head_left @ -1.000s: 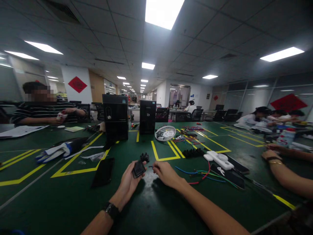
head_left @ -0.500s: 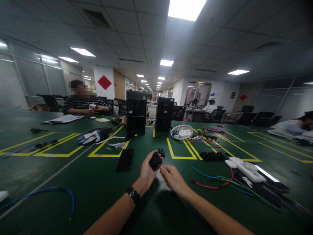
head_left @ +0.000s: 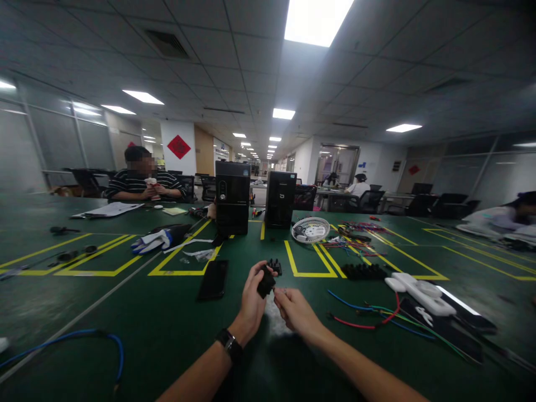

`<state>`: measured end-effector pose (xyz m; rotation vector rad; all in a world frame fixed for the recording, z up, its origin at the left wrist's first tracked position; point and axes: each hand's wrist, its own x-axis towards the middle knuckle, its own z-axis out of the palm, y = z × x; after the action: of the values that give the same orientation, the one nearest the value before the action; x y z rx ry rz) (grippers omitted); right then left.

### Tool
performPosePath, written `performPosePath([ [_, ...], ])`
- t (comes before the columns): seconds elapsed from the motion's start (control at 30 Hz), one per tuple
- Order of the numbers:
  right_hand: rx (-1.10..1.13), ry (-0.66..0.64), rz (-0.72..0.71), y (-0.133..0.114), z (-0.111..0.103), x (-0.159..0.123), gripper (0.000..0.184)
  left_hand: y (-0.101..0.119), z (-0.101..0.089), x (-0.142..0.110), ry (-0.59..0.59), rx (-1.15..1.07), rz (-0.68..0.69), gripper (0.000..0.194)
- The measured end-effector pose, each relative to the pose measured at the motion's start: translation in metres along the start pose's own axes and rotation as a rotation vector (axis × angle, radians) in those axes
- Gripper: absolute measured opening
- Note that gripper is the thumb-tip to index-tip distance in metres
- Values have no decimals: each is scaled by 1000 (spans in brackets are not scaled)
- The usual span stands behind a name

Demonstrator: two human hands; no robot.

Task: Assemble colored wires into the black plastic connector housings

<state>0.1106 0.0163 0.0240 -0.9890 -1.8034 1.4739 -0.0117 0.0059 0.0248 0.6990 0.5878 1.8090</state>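
Note:
My left hand point(head_left: 250, 301) grips a small black plastic part point(head_left: 265, 283) above the green table point(head_left: 159, 324), low in the middle of the view. My right hand point(head_left: 293, 310) is just to its right, fingertips pinched together close to the part; what they pinch is too small to make out. A second small black part point(head_left: 274, 266) lies on the table just beyond the held one. A black watch sits on my left wrist.
A black phone point(head_left: 214, 279) lies left of my hands. Coloured wires point(head_left: 368, 312) and a white power strip point(head_left: 419, 287) lie to the right. Two black computer towers point(head_left: 233, 196) and a white fan grille point(head_left: 310, 229) stand farther back. A blue cable point(head_left: 84, 340) loops at the near left. A person sits at the far left.
The view swung left and then steadied, so the co-worker's arm at the right left the picture. My right hand closed in on the black part held in my left hand.

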Motion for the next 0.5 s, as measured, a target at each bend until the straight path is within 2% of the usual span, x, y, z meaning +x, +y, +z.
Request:
performPosePath([
  [0.13, 5, -1, 6, -2, 1, -1, 40, 1, 2, -3, 32, -56, -27, 29],
  [0.5, -41, 6, -12, -5, 2, -4, 39, 6, 2, -3, 1, -100, -87, 27],
])
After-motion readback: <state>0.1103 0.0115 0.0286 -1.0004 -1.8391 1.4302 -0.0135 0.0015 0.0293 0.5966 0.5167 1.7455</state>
